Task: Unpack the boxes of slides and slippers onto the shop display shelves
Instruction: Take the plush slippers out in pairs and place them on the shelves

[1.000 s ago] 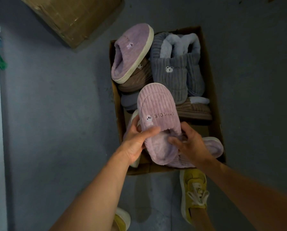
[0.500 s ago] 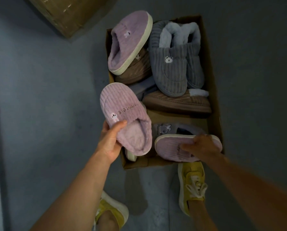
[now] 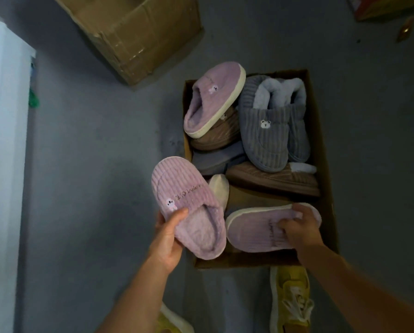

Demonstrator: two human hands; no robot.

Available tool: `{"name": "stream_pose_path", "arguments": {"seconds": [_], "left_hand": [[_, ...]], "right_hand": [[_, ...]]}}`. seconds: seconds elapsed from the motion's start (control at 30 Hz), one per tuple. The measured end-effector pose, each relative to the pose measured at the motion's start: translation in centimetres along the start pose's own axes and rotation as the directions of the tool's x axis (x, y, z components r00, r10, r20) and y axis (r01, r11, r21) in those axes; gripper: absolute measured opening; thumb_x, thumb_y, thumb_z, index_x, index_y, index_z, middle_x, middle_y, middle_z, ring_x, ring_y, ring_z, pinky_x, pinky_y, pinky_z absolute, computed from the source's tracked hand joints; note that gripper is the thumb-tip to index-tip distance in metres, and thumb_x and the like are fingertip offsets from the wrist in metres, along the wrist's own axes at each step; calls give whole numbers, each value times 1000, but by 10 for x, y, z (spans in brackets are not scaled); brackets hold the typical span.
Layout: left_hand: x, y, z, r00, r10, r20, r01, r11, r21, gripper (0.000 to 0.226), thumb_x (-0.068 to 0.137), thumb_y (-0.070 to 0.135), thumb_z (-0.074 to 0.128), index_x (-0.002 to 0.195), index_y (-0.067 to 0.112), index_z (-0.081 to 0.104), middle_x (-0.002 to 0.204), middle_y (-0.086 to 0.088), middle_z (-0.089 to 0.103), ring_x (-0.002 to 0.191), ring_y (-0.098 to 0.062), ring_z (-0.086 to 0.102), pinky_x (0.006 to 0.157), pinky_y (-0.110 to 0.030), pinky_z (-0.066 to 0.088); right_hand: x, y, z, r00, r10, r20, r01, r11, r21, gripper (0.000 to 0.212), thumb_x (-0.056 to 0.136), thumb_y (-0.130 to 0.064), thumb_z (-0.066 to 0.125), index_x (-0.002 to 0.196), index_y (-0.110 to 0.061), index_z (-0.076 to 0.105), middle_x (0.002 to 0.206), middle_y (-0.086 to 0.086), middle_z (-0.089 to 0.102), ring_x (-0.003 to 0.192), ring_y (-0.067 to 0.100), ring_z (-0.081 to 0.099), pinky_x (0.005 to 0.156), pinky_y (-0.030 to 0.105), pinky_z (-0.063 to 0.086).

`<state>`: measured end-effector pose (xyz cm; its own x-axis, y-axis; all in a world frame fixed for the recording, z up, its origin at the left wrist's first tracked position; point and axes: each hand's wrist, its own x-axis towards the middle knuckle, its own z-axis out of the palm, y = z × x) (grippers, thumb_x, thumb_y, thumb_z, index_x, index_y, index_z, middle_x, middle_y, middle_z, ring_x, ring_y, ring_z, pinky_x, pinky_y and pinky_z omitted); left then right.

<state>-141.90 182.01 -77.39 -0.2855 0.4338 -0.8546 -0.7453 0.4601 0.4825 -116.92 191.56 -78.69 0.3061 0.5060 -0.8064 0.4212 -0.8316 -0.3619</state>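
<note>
An open cardboard box [image 3: 327, 212] on the grey floor holds several plush slippers. My left hand [image 3: 168, 239] holds a lilac corduroy slipper [image 3: 184, 200] at its heel, raised over the box's near left corner. My right hand [image 3: 298, 228] grips a second lilac slipper [image 3: 254, 230] lying sideways at the near end of the box, fingers curled over its upper. Further back lie another lilac slipper [image 3: 213, 102], a grey pair with a bear patch [image 3: 271, 131] and brown slippers [image 3: 273, 179].
A larger empty cardboard box [image 3: 138, 32] lies on the floor at the back left. A white shelf upright [image 3: 4, 140] runs down the left edge. My yellow shoes [image 3: 291, 299] stand just in front of the slipper box.
My left hand has lifted the lilac slipper out to the left of the box. My right hand moved from that slipper onto the second lilac slipper and now grips it.
</note>
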Motion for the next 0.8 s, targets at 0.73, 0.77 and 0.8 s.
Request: {"name": "stream_pose_path", "arguments": {"seconds": [0.73,0.77,0.8], "left_hand": [[35,47,-72,999,46,-16,-46,999,-21,78,60,14,77,134,17,54,127,-12,65,115,-30,62,88,-44,54],[37,46,-77,999,41,-22,-41,999,-23,74,63,13,74,134,17,54,125,-12,66,112,-28,64,85,-42,55],[39,46,-82,999,36,-29,-37,999,-24,71,64,13,72,133,18,55,122,-10,67,108,-27,65,81,-41,56]], "right_hand": [[-58,-30,125,588,-807,-55,761,576,-299,21,89,-3,49,106,-15,53,108,5,51,99,18,49,86,33,45],[-57,-32,135,457,-884,101,844,396,-362,24,87,0,52,106,-13,57,110,6,53,102,20,50,87,33,46],[-54,-36,145,352,-900,256,879,225,-420,29,84,0,54,111,-11,60,117,8,55,109,24,51,91,38,46]]}}
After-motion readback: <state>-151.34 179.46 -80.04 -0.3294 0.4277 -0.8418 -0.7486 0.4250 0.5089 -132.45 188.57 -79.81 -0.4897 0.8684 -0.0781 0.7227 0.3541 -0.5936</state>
